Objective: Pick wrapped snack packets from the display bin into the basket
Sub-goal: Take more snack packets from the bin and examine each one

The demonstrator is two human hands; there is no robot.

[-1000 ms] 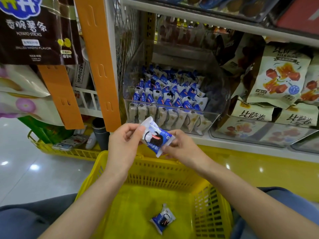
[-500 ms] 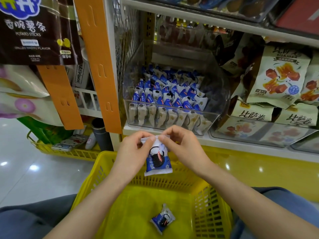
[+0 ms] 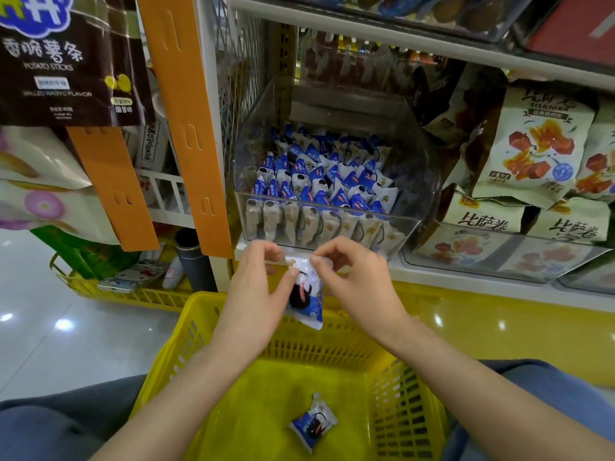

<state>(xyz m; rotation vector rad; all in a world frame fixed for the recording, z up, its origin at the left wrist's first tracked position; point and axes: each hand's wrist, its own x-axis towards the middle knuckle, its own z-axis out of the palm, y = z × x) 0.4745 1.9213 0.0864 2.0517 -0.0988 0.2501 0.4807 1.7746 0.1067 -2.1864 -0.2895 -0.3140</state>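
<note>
Both the left hand (image 3: 256, 294) and right hand (image 3: 361, 282) pinch a packet (image 3: 307, 306) by its top seam, hanging over the basket's (image 3: 349, 347) far rim, just below the bin (image 3: 412, 224). Let go here, it might clip that rim and drop outside.

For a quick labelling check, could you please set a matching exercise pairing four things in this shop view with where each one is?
Things
1. dangling packet
2. loose packet
3. rows of packets
4. potato sticks bag

Places
A. hanging at upper left
B. on the floor of the yellow basket
C. pinched between left hand and right hand
D. in the clear display bin

Pairs: 1-C, 2-B, 3-D, 4-A
</note>
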